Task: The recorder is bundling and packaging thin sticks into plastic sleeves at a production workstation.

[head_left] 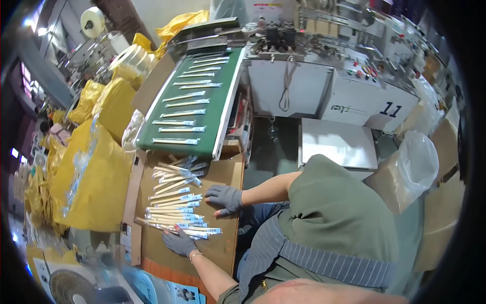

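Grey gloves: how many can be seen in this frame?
2: one grey glove on the left hand, at the lower edge of the wrapped sticks; the other glove on the right hand, beside their blue ends.

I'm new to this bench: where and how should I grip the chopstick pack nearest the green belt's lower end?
Best, I think, is a pinch at mid-length across the long edges of the chopstick pack, coming from above at the lower end of the green belt. The pack is slim and straight, lies flat and crosswise, and has a gap to the next pack, leaving fingertip room.
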`<state>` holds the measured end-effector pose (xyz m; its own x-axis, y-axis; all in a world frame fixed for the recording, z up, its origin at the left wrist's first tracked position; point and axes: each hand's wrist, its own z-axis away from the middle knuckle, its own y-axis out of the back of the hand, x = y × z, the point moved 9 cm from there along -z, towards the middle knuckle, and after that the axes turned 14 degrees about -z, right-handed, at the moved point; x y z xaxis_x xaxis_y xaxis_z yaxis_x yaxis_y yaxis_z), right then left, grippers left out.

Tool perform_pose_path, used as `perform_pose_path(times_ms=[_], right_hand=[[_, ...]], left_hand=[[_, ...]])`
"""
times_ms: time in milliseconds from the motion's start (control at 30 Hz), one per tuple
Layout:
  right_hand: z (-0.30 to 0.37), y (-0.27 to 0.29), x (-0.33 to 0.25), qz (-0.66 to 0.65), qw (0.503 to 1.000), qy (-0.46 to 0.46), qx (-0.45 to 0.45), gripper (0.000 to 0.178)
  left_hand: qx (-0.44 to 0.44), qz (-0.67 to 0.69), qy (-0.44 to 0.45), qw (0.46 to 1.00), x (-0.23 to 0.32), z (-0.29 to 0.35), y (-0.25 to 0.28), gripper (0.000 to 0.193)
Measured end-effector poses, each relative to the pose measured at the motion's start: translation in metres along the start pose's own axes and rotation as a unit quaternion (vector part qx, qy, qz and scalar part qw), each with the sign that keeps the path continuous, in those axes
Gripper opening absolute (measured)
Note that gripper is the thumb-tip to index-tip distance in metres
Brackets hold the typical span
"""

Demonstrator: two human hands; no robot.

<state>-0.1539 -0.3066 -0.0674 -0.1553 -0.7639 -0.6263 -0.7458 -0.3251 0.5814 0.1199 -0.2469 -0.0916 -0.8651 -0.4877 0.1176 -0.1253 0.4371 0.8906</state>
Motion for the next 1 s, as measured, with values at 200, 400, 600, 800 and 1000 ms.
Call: perform_pose_path(times_ms=[200,400,600,800,1000], right_hand=[[0.001,-0.001,-0.004,0.006,1.0,-0.002,-0.014,0.061],[0.001,0.0,-0.003,0.018,1.0,0.019,0.014,0.063],[0.0,0.002,-0.004,0.022,1.0,0.0,0.008,0.063],[0.002,0.001,-0.004,0.023,1.0,-0.007,-0.005,0.062],[0.002,0.002,-0.003,0.003,1.0,-0.009,0.007,0.064]], left_hand=[[0.013,-0.014,-0.006,1.0,0.001,0.003,0.003,0.064],[0.004,-0.04,-0.007,0.999,0.008,0.004,0.002,0.071],[-0.009,-0.056,0.024,0.998,0.02,0.004,0.001,0.076],[-0.009,-0.067,0.019,0.998,0.019,0.007,0.001,0.076],[-0.007,-0.071,0.011,0.997,0.019,0.007,0.0,0.075]])
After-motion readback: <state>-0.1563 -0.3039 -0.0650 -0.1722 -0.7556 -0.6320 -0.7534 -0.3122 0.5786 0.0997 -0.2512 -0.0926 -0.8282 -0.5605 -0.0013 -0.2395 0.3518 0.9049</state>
